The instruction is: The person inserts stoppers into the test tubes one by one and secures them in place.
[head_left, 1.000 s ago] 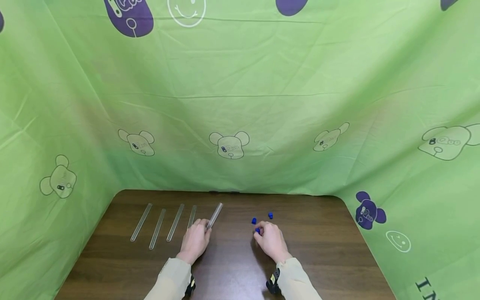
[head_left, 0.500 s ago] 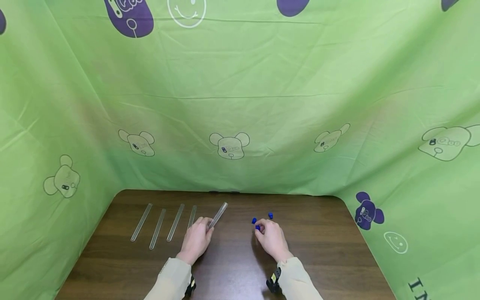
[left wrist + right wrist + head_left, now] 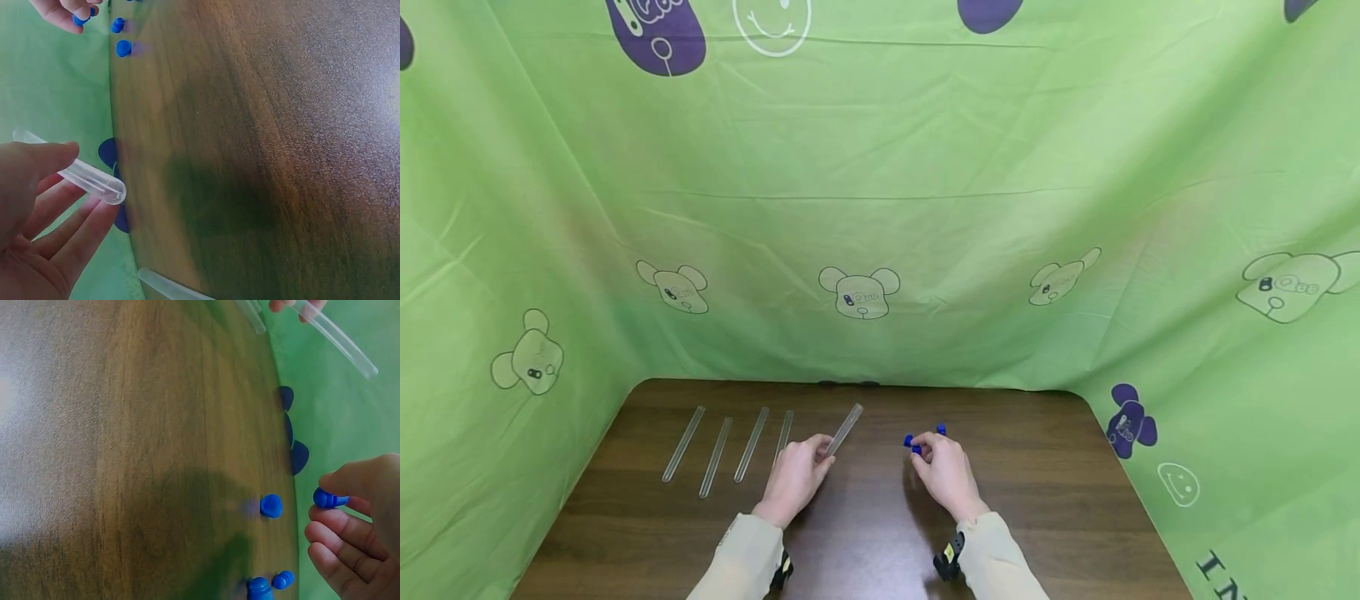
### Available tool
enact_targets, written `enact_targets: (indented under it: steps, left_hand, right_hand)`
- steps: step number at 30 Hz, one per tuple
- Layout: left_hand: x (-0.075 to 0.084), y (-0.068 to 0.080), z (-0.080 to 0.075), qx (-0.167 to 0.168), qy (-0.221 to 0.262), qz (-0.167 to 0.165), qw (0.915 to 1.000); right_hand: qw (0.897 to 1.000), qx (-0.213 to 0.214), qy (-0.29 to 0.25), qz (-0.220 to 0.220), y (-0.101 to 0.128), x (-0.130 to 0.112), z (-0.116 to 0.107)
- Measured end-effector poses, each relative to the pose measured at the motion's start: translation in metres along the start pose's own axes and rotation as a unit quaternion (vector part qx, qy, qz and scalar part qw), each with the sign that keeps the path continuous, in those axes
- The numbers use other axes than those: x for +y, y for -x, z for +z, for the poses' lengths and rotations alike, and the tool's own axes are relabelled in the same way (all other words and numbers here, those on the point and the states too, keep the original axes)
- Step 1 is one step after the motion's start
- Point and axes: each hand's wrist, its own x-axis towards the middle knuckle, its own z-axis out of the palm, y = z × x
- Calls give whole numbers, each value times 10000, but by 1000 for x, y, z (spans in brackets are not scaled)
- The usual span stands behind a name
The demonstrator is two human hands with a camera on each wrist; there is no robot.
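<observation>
While the left hand [image 3: 795,477] pinches a clear tube [image 3: 844,430] by its near end and holds it tilted up off the bench [image 3: 1037,500], the right hand [image 3: 946,475] pinches a blue cap [image 3: 916,449] between thumb and fingertips, just above the wood. Tube and cap are apart, with open bench between the two hands. The left wrist view shows the tube's open mouth [image 3: 112,190] bare between thumb and fingers, so no cap sits on it yet. The right wrist view shows the cap [image 3: 329,499] gripped at the fingertips, clear of the bench.

Four more tubes [image 3: 716,457] lie side by side on the left of the bench, slanting from near left to far right, and none of them shows a cap in the head view. Loose caps [image 3: 941,430] lie just beyond the right hand; the right wrist view shows three of them [image 3: 270,505] on the wood. Judging from this, the capping has barely begun: one tube and one cap are picked up but not joined, and the other four tubes lie untouched.

A green cloth [image 3: 880,208] printed with bear heads and smiley faces hangs behind and to both sides. At the near right edge it carries dark letters [image 3: 1221,575], cut off by the frame; only what looks like "IN" can be read. No brand or label shows on the tubes or caps.
</observation>
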Motion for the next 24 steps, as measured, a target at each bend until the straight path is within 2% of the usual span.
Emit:
enact_targets:
  steps: [9, 16, 24]
  left_hand:
    - [2, 1, -2, -253, 190, 152, 9994]
    - [1, 2, -1, -308, 257, 328, 9987]
    - [1, 4, -1, -388, 298, 298, 9984]
  right_hand:
    - [9995, 35, -309, 5, -3, -1, -2]
    - [9983, 82, -585, -10, -4, -3, -2]
    - [9972, 205, -711, -69, -7, -10, -5]
